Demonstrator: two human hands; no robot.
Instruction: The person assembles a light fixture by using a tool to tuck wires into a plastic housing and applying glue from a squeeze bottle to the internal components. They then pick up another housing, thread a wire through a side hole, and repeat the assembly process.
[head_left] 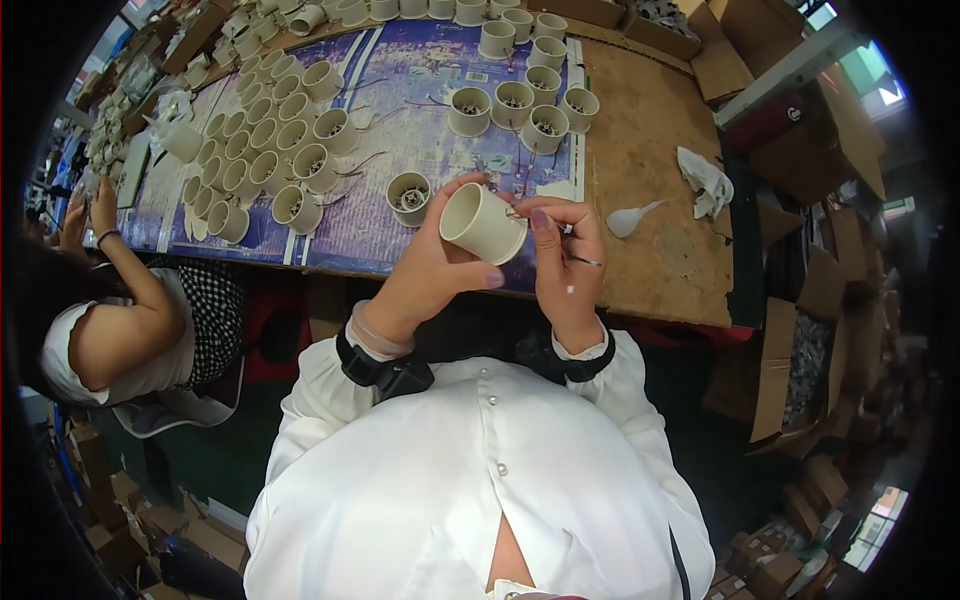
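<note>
My left hand (pixel 425 262) is wrapped round a cream cylindrical housing (pixel 478 222), tilted with its open end to the upper left. On its right side, thin dark reddish wires (pixel 514 211) come out, and the fingers of my right hand (pixel 562 255) are pinched on them. A slender dark and silvery piece (pixel 584 261) shows between the right fingers; its kind is too small to tell. Just left of the held housing, another cream housing (pixel 408 198) stands upright on the table with small parts inside.
Many similar housings (pixel 263 135) stand in rows at the left, more (pixel 514 105) at the back right. A white squeeze bulb (pixel 625 221) and crumpled tissue (pixel 706 183) lie on the brown board (pixel 640 130). A co-worker (pixel 120 320) sits at the left. Cartons (pixel 790 370) stand at the right.
</note>
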